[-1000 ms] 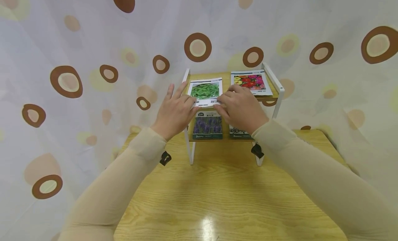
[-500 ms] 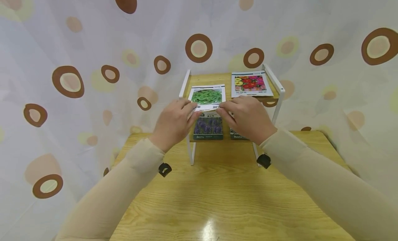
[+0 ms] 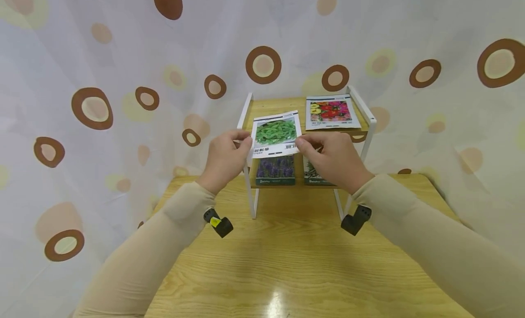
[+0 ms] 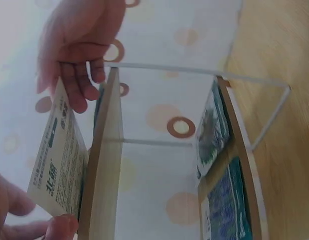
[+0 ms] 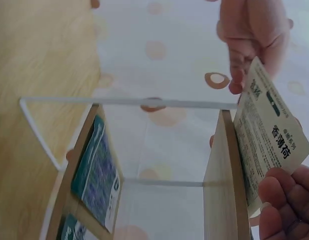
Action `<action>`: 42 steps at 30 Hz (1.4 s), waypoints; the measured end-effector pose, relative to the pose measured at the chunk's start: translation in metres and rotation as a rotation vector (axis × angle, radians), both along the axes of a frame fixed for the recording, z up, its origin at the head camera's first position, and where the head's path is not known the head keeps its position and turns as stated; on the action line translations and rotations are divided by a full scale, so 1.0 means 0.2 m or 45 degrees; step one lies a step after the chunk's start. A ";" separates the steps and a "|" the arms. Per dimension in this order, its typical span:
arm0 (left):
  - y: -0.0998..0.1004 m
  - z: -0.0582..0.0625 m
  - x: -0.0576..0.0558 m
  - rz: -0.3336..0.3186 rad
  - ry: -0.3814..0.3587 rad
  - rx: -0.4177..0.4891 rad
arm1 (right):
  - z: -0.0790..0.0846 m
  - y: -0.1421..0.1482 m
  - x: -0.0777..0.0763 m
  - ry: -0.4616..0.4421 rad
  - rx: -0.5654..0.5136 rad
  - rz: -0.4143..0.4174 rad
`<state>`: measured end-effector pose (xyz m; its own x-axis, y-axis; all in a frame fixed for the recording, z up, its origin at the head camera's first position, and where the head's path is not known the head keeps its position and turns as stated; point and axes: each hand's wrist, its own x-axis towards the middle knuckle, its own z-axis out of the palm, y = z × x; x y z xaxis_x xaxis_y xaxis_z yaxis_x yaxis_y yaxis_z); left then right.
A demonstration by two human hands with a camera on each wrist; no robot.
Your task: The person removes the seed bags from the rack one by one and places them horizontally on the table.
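A white seed packet [image 3: 275,131] with a picture of green leaves is tilted above the front left of the upper shelf [image 3: 275,105]. My left hand [image 3: 226,159] pinches its lower left corner between thumb and fingers. At the lower right corner, the thumb and fingertips of my right hand [image 3: 339,159] pinch it too. Both wrist views show the printed back of the leaf packet [image 4: 62,162], raised at an angle off the shelf board. To its right on that shelf lies a packet with colourful flowers [image 3: 331,112].
On the lower shelf lie a lavender packet [image 3: 275,170] and, beside it, another packet [image 3: 313,172] partly hidden by my right hand. The small rack has white metal side frames [image 3: 251,197] and stands on a wooden table [image 3: 287,254]. A dotted curtain [image 3: 172,44] hangs behind.
The leaf packet has come towards me and its near edge now overhangs the shelf front. My left fingers, spread over its left side earlier, have drawn in to its corner.
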<state>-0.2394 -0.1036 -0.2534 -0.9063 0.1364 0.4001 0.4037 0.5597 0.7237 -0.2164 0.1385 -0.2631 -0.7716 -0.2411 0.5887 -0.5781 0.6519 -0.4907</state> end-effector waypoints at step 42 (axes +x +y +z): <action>-0.04 -0.12 0.03 -0.142 -0.580 0.508 | -0.05 -0.03 -0.03 -0.799 -0.484 0.035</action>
